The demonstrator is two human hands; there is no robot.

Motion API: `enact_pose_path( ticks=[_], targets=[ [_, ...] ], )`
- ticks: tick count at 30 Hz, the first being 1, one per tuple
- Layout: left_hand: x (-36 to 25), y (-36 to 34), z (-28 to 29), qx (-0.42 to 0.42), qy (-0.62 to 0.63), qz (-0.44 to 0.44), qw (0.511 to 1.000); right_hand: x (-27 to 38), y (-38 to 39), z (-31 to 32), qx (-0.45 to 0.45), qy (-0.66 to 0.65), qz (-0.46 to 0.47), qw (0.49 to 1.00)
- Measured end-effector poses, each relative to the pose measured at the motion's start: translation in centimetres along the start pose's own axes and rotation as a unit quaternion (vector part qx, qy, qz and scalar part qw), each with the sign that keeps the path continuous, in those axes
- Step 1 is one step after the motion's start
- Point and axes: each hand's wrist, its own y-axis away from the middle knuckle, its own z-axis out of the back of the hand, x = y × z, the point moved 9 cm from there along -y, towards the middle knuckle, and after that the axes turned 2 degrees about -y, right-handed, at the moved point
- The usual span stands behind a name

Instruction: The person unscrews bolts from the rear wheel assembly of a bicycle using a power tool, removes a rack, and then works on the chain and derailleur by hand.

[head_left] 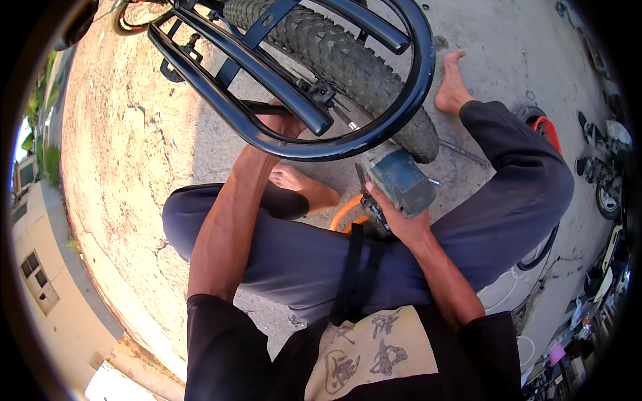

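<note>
In front of me is a bicycle's rear end, with a knobbly tyre under a glossy black tubular rack. My right hand is closed around a power tool with a worn teal and grey body, held below the tyre's near end. A slim metal shaft shows inside the rack's loop, between the tool and the wheel's hub side. My left hand reaches under the rack beside the wheel. Rack tubes cover most of its fingers, so what it touches there is hidden.
An orange cord curls beside the tool. My bare feet stand on rough concrete around the bicycle. A red object lies beyond my right knee. Several odds and ends crowd the far right edge, and a pale building stands at left.
</note>
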Motion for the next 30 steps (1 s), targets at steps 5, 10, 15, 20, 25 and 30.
enact_pose_path(
  ticks=[5, 10, 15, 20, 25, 30],
  targets=[
    [1.1, -1.1, 1.8, 0.118, -0.027, -0.041, 0.992, 3.9, -2.8, 1.6, 0.061, 0.046, 0.061, 0.995],
    [1.5, -1.7, 1.0, 0.108, -0.004, -0.015, 0.994, 3.7, -2.6, 1.4, 0.048, 0.064, 0.099, 0.992],
    [1.1, -1.3, 1.3, 0.116, -0.002, -0.057, 0.992, 2.2, -2.1, 0.9, 0.044, 0.036, 0.080, 0.995],
    [0.6, -0.9, 0.7, 0.190, 0.024, -0.077, 0.978, 2.3, -2.2, 1.2, 0.043, 0.050, 0.107, 0.992],
    [1.8, -1.8, 1.2, 0.160, 0.114, 0.017, 0.980, 3.4, -2.0, 1.2, 0.028, 0.056, 0.102, 0.993],
    [2.0, -1.9, 1.8, 0.143, 0.009, 0.014, 0.990, 2.0, -2.0, 1.2, 0.049, -0.009, 0.066, 0.997]
  ],
)
